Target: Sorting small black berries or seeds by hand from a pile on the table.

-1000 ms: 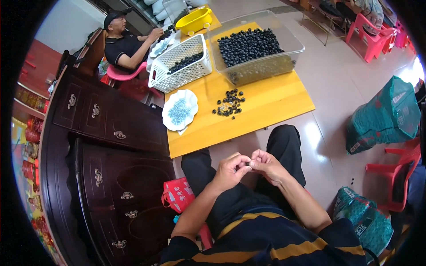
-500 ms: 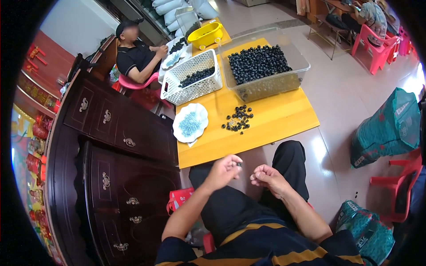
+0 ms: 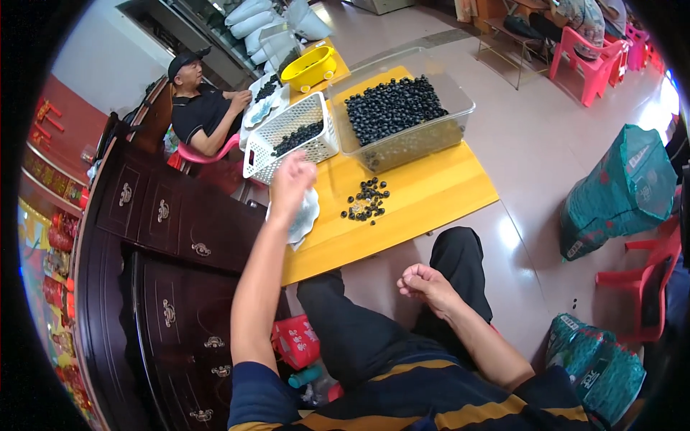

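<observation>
My left hand (image 3: 293,179) reaches over the near edge of the white perforated basket (image 3: 325,144), which holds small round black pieces (image 3: 296,136); motion blur hides its fingers. Below it, a scalloped white plate (image 3: 307,224) of tiny light-blue pieces is partly covered by my hand and forearm. My right hand (image 3: 430,284) hovers above my lap with its fingers curled together; whatever lies inside them is too small or hidden to see. A loose cluster of round black pieces (image 3: 370,202) is scattered on the yellow tabletop (image 3: 431,192).
A large transparent bin (image 3: 424,144) full of black pieces stands at the table's far side. Beyond are a yellow tub (image 3: 305,70) and a seated person (image 3: 205,108). A dark cabinet (image 3: 180,215) lines the left; teal bags (image 3: 618,194) and red chairs stand right.
My left hand has risen from above my lap, forward and left to the basket's edge. The right hand stays over my lap, fingers still curled. The whole view has shifted slightly.
</observation>
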Demonstrator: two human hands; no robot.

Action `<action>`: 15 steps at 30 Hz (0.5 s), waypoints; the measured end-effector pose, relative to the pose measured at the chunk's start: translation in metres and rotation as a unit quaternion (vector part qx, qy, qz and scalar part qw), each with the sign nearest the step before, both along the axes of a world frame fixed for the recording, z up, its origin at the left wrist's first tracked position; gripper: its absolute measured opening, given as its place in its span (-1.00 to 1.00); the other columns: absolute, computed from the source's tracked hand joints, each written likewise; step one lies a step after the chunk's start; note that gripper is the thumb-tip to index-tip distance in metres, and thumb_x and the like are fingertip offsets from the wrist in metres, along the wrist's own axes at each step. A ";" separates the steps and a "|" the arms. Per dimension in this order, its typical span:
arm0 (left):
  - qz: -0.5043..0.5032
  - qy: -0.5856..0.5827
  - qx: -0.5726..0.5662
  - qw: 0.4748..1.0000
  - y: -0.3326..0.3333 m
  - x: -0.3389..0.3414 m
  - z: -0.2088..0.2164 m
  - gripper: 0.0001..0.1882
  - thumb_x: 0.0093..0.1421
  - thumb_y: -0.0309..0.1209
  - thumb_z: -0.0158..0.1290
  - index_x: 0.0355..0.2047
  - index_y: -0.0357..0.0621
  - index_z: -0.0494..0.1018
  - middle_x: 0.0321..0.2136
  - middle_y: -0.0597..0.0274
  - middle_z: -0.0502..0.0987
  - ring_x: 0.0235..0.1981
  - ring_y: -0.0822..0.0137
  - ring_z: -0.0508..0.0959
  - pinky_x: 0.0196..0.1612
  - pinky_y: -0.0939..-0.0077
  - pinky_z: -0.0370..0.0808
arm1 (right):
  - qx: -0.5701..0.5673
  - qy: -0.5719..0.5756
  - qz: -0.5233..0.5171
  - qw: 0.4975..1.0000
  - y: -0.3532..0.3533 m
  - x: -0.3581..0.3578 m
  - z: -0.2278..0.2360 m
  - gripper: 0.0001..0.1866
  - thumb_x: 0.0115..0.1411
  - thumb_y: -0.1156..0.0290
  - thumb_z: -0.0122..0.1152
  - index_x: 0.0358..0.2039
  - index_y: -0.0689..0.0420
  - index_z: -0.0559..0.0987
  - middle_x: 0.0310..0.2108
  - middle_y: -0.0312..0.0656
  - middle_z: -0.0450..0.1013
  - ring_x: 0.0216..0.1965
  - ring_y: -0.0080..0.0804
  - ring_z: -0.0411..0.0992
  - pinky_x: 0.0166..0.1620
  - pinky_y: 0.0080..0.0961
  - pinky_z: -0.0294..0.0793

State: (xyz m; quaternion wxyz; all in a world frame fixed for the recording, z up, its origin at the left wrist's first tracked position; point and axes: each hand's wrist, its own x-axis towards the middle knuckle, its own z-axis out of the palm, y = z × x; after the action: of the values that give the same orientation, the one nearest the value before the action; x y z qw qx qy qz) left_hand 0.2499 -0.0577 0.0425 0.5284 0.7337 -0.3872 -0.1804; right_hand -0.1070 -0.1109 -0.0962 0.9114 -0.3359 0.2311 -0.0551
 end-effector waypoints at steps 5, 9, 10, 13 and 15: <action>-0.048 -0.260 0.134 0.955 0.003 -0.099 -0.054 -0.77 0.06 -0.46 0.22 -0.23 -0.15 0.60 -0.48 0.15 0.58 -0.50 0.24 0.59 -0.36 0.42 0.53 | 0.005 -0.006 0.001 1.000 0.002 0.001 -0.006 -0.89 0.33 0.30 0.20 -0.26 0.03 0.51 -0.27 -0.32 0.55 -0.30 -0.63 0.50 -0.17 -0.69 0.49; -0.057 -0.320 0.152 0.933 -0.009 -0.125 -0.068 -0.74 0.07 -0.41 0.23 -0.20 -0.11 0.58 -0.39 0.13 0.57 -0.37 0.10 0.59 -0.28 0.27 0.54 | 0.007 -0.002 -0.002 1.000 0.005 0.003 -0.004 -0.90 0.33 0.35 0.16 -0.26 0.09 0.51 -0.30 -0.30 0.53 -0.32 -0.63 0.45 -0.23 -0.69 0.39; -0.050 -0.369 0.149 0.916 -0.012 -0.126 -0.072 -0.73 0.07 -0.39 0.23 -0.18 -0.09 0.58 -0.34 0.12 0.57 -0.31 0.07 0.60 -0.24 0.23 0.54 | 0.004 -0.006 -0.002 1.000 0.004 0.004 -0.005 -0.90 0.33 0.35 0.15 -0.26 0.09 0.51 -0.30 -0.31 0.53 -0.33 -0.62 0.45 -0.23 -0.69 0.39; -0.042 -0.422 0.132 0.896 -0.019 -0.125 -0.082 -0.79 0.10 -0.38 0.18 -0.23 -0.10 0.59 -0.40 0.13 0.54 -0.33 0.06 0.59 -0.27 0.21 0.53 | -0.010 -0.005 -0.006 1.000 0.001 0.003 -0.005 -0.90 0.33 0.36 0.14 -0.26 0.10 0.51 -0.31 -0.31 0.53 -0.33 -0.61 0.44 -0.22 -0.67 0.39; -0.042 -0.443 0.143 0.884 -0.022 -0.123 -0.088 -0.81 0.11 -0.38 0.17 -0.25 -0.09 0.59 -0.40 0.13 0.54 -0.32 0.06 0.59 -0.26 0.21 0.53 | -0.010 -0.005 -0.011 1.000 0.000 0.003 -0.003 -0.91 0.33 0.36 0.14 -0.26 0.09 0.51 -0.31 -0.31 0.52 -0.33 -0.61 0.44 -0.21 -0.67 0.39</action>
State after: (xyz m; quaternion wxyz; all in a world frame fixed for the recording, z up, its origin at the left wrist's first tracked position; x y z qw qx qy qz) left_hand 0.1274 -0.0796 -0.0450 0.1831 0.7883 -0.5809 0.0878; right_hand -0.1036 -0.1106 -0.0991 0.9087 -0.3418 0.2298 -0.0689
